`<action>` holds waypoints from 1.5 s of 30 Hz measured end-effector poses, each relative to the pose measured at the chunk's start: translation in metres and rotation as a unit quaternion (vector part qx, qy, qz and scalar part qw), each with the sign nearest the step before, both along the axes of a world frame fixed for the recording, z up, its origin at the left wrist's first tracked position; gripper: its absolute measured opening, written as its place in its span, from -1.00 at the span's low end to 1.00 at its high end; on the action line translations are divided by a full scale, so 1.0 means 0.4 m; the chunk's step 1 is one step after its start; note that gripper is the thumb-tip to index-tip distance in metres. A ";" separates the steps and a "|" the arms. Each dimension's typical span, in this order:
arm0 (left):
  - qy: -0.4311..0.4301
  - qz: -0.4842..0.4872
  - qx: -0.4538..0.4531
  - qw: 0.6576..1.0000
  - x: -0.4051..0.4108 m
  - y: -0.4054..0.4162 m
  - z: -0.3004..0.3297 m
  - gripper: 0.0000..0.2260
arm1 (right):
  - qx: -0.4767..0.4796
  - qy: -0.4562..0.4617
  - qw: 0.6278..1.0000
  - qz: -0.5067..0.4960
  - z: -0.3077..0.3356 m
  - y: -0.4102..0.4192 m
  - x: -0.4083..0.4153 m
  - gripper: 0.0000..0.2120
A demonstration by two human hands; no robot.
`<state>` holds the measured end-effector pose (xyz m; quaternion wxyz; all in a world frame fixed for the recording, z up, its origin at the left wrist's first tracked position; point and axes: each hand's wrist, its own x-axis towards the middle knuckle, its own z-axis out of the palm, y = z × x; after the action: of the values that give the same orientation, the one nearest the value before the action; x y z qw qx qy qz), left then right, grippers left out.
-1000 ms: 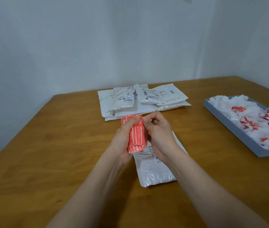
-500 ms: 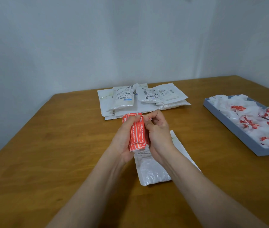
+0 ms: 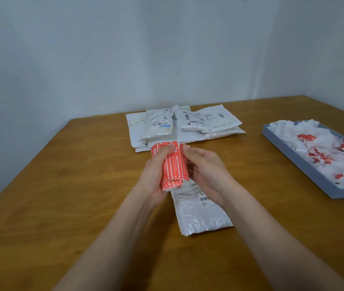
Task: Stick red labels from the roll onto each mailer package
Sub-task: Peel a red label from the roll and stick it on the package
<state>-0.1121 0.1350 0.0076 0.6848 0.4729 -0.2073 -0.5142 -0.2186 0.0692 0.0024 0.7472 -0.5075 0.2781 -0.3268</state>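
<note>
My left hand (image 3: 153,175) grips the roll of red labels (image 3: 172,166) upright above the table, thumb pressed near its top. My right hand (image 3: 205,169) pinches the upper right edge of the roll's outer label with thumb and forefinger. Directly under both hands lies a white mailer package (image 3: 200,215) with a barcode slip, partly hidden by my wrists. A pile of several white mailer packages (image 3: 179,127) lies further back at the table's middle.
A grey-blue tray (image 3: 305,164) at the right holds many crumpled white backing scraps with red bits. The wooden table (image 3: 61,196) ends at a pale wall behind; its left edge runs diagonally.
My right hand's fingertips have shifted along the top edge of the roll and now pinch its outer label. The roll stays in my left hand at about the same spot.
</note>
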 end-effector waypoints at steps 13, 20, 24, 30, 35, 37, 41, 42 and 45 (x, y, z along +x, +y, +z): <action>0.039 0.015 0.010 0.999 -0.013 -0.008 -0.009 -0.74 | -0.061 0.015 0.992 -0.107 -0.019 0.018 0.022 -0.84; -0.006 0.027 0.035 0.999 0.006 -0.009 -0.012 -0.60 | -0.019 0.017 0.999 -0.035 -0.012 0.013 0.002 -0.75; -0.004 0.031 0.036 0.999 0.010 -0.011 -0.012 -0.64 | -0.018 0.020 0.999 -0.025 -0.016 0.010 -0.003 -0.74; -0.008 0.035 0.045 0.998 0.010 -0.009 -0.017 -0.64 | -0.064 0.048 0.994 -0.069 -0.017 0.009 0.003 -0.79; -0.008 0.044 0.052 0.998 0.004 -0.009 -0.011 -0.65 | -0.102 0.046 0.987 -0.118 -0.015 0.024 0.009 -0.84; -0.009 0.045 0.054 0.997 0.003 -0.008 -0.009 -0.66 | -0.120 0.053 0.982 -0.134 -0.014 0.027 0.010 -0.84; -0.008 0.041 0.065 0.997 -0.001 -0.006 -0.007 -0.70 | -0.128 0.052 0.979 -0.149 -0.012 0.031 0.008 -0.85; -0.008 0.040 0.068 0.997 -0.003 -0.005 -0.006 -0.70 | -0.127 0.049 0.979 -0.152 -0.012 0.032 0.006 -0.86; -0.014 0.040 0.073 0.996 -0.007 -0.007 -0.004 -0.68 | -0.115 0.035 0.980 -0.159 -0.013 0.036 0.002 -0.87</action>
<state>-0.1148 0.1324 0.0062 0.6657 0.5364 -0.1599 -0.4936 -0.2179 0.0836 -0.0026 0.6123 -0.5503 0.3415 -0.4535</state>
